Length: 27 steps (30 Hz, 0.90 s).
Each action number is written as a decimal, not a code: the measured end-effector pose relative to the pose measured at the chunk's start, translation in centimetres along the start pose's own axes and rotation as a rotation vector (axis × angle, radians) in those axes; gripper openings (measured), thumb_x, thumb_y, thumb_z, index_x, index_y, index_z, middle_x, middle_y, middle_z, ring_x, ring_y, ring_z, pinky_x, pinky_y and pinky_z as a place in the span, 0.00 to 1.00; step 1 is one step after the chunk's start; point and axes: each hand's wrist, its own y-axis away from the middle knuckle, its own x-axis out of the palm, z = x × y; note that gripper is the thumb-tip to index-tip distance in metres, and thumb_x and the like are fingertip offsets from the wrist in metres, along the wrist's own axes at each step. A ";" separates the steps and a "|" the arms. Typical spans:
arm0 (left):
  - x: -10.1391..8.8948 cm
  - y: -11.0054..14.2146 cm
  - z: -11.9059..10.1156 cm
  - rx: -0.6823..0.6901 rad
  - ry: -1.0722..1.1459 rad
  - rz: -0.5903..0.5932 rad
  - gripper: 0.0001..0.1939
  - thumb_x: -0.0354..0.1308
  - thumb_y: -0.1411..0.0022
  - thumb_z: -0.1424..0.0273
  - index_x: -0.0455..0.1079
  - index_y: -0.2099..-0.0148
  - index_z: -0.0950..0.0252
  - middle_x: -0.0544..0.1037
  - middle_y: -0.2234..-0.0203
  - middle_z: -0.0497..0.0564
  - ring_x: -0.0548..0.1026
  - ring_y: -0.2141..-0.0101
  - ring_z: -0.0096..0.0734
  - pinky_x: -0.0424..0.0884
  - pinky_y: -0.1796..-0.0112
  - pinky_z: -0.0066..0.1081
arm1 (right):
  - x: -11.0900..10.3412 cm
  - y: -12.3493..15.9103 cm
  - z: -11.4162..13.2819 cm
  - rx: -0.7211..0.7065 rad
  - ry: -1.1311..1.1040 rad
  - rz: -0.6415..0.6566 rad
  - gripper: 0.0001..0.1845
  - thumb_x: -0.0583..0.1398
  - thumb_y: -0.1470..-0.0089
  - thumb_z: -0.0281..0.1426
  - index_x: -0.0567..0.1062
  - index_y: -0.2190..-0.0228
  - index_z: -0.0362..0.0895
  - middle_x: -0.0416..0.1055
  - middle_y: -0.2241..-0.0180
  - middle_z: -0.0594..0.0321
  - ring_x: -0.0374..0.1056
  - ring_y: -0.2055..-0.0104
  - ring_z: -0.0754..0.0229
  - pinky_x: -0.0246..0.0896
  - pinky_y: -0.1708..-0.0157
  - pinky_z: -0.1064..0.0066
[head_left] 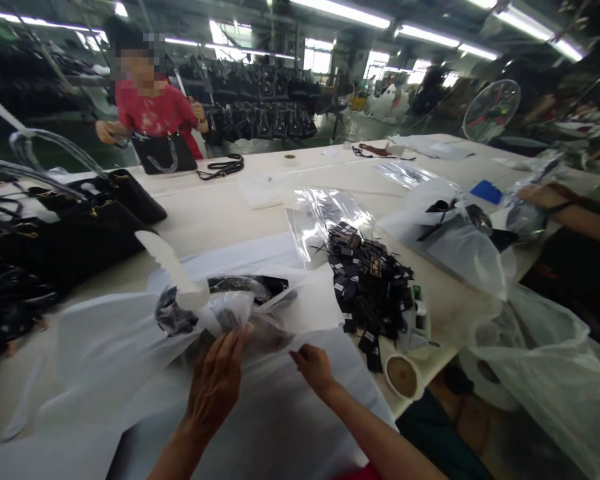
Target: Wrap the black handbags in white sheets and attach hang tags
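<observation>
A dark handbag [253, 287] lies in front of me, partly covered by white wrapping paper [115, 353]. Clear film is bunched around its handles, and a white paper strip [167, 260] sticks up from them. My left hand [217, 377] rests on the wrapped bundle with its fingers stretched out, near the gathered film. To the right, my right hand [314, 367] is closed in a pinch over the white sheet. What its fingertips hold, if anything, I cannot make out. Most of the bag's body is hidden under the wrapping.
Black hang tags [373, 287] are heaped right of the bundle, beside a tape roll [403, 377]. Clear bags [325, 217] lie behind. Black handbags [80, 227] stand at left. Across the table a person [153, 107] handles a black bag; another person's hand [545, 197] works at right.
</observation>
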 end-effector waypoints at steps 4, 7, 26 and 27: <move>-0.6 3.3 -2.2 -0.026 0.096 0.063 0.33 0.48 0.38 0.79 0.42 0.33 0.66 0.74 0.55 0.62 0.70 0.53 0.46 0.60 0.51 0.41 | -6.8 -2.6 -5.4 0.077 0.119 -0.269 0.11 0.54 0.44 0.32 0.73 0.63 0.40 0.73 0.61 0.52 0.68 0.56 0.54 0.58 0.57 0.68; -0.3 6.8 -3.8 0.010 0.108 0.174 0.34 0.44 0.39 0.80 0.39 0.33 0.66 0.75 0.56 0.59 0.71 0.54 0.41 0.61 0.53 0.37 | -11.1 -5.4 -8.3 0.173 0.188 -0.415 0.16 0.55 0.46 0.28 0.70 0.56 0.36 0.67 0.52 0.44 0.60 0.47 0.49 0.53 0.50 0.63; 2.0 1.4 -11.8 -0.207 0.534 0.184 0.14 0.46 0.40 0.78 0.71 0.58 0.65 0.77 0.64 0.55 0.74 0.61 0.36 0.70 0.60 0.34 | -16.9 -5.4 -12.7 0.191 -0.518 -0.350 0.23 0.61 0.67 0.51 0.74 0.80 0.42 0.69 0.82 0.61 0.59 0.83 0.63 0.51 0.83 0.71; 2.2 0.3 -12.6 -0.284 0.679 0.239 0.14 0.47 0.41 0.77 0.72 0.60 0.64 0.77 0.65 0.55 0.74 0.62 0.37 0.70 0.60 0.35 | -16.7 -4.9 -12.6 0.169 -0.547 -0.342 0.22 0.61 0.67 0.50 0.74 0.80 0.42 0.69 0.82 0.61 0.59 0.83 0.64 0.51 0.84 0.71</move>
